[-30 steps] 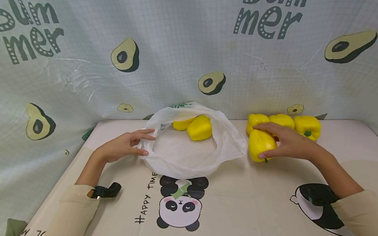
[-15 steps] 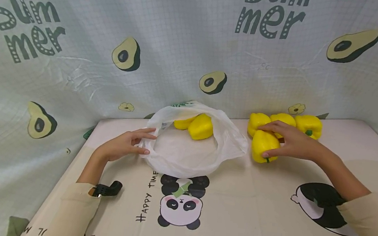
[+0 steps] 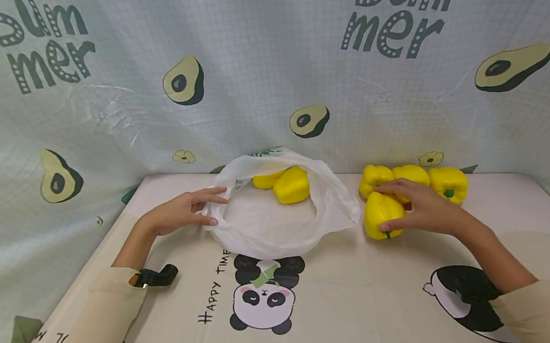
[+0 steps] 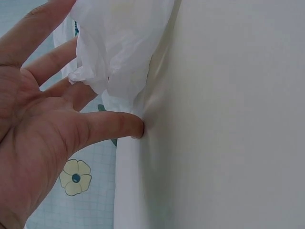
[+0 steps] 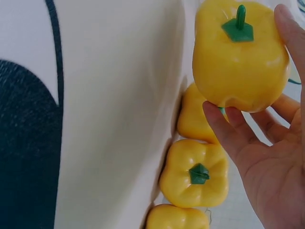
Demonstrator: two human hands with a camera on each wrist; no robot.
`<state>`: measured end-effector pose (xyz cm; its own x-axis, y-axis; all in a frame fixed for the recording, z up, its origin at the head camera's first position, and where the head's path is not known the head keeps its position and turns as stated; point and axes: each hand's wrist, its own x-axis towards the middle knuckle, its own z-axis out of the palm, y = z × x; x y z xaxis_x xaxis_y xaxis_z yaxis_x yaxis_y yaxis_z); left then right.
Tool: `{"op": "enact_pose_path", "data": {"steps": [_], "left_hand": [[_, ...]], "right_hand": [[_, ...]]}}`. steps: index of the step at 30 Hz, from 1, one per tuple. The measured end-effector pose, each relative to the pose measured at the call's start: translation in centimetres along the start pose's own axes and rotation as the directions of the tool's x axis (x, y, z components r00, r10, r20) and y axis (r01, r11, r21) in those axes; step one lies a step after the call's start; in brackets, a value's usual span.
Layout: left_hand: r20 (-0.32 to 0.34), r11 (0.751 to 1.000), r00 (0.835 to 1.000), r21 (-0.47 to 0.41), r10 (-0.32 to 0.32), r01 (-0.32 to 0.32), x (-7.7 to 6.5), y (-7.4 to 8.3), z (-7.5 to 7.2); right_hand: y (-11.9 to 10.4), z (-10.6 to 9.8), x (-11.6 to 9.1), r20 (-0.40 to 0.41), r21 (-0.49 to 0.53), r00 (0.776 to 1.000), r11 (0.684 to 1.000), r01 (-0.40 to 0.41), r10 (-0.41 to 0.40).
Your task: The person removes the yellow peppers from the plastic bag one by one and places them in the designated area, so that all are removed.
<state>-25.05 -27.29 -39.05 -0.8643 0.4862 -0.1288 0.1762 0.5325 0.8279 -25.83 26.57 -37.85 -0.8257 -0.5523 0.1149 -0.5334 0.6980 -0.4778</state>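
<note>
Nearest on the table point(image 3: 327, 332) is a panda print point(image 3: 262, 307), just short of the white plastic bag point(image 3: 258, 246). The left hand point(image 3: 172, 213) is at the bag's left rim, fingers spread and fairly straight, the thumb apart from them – plastic touches the fingers, but no firm pinch on it shows. A light outward press there should hold the mouth wide; a hard pull would likely crumple or drag such thin film.

To the right of the bag, near its right edge yet apart from it, the right hand point(image 3: 425, 207) pinches a yellow pepper point(image 3: 380, 214) between thumb and fingertips, its green stem towards the near side. Whether its base is off the table I cannot tell. The skin looks smooth and glossy, so a grip spread around the widest part would be safer than one by the tips alone, and any lift best goes clear of the bag's slack right side.

Farther in, two peppers point(image 3: 292, 186) lie at the back inside the bag. Beyond the right hand, three more peppers point(image 3: 448, 184) sit in a row along the curtain point(image 3: 249, 42) – close enough to be knocked by a careless knuckle.
</note>
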Motion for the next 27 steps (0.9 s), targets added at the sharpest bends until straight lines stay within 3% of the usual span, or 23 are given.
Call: {"op": "enact_pose_path", "data": {"steps": [17, 27], "left_hand": [[-0.003, 1.0, 1.0, 0.027, 0.004, -0.004, -0.02, -0.2, -0.02], [0.0, 1.0, 1.0, 0.026, -0.009, 0.009, -0.03, -0.07, 0.01]], "right_hand": [[0.22, 1.05, 0.46, 0.007, 0.064, 1.0, 0.998, 0.001, -0.001], [0.08, 0.95, 0.68, -0.009, 0.04, 1.0, 0.999, -0.015, 0.015]]}}
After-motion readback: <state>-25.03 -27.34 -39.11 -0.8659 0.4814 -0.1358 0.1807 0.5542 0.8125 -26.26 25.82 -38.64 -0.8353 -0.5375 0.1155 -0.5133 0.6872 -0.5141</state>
